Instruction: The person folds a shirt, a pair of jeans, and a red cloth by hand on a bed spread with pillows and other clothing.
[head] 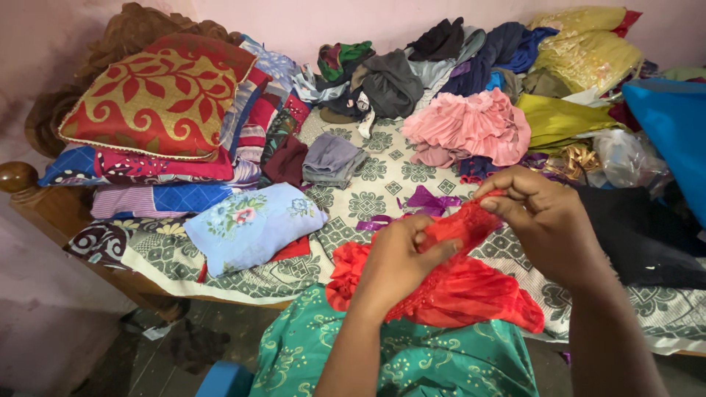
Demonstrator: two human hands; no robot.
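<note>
A red frilly garment (456, 290) lies bunched at the near edge of the bed, partly over a green patterned cloth (412, 356) in front of me. My left hand (397, 261) pinches its upper part from the left. My right hand (548, 217) grips the same red fabric at its top right end, fingers closed on it. A stretch of red cloth (460, 226) is pulled taut between both hands. A purple ribbon-like piece (426, 200) lies just beyond them on the grey patterned bedsheet (382, 173).
Stacked cushions and folded cloths, topped by a red and gold pillow (158, 95), sit at left. A light blue floral pillow (250, 224) lies nearer. A pink ruffled garment (471, 129), dark clothes (412, 73), yellow fabric (588, 51) and a blue cloth (673, 132) crowd the far side. Wooden bedpost (16, 178) at left.
</note>
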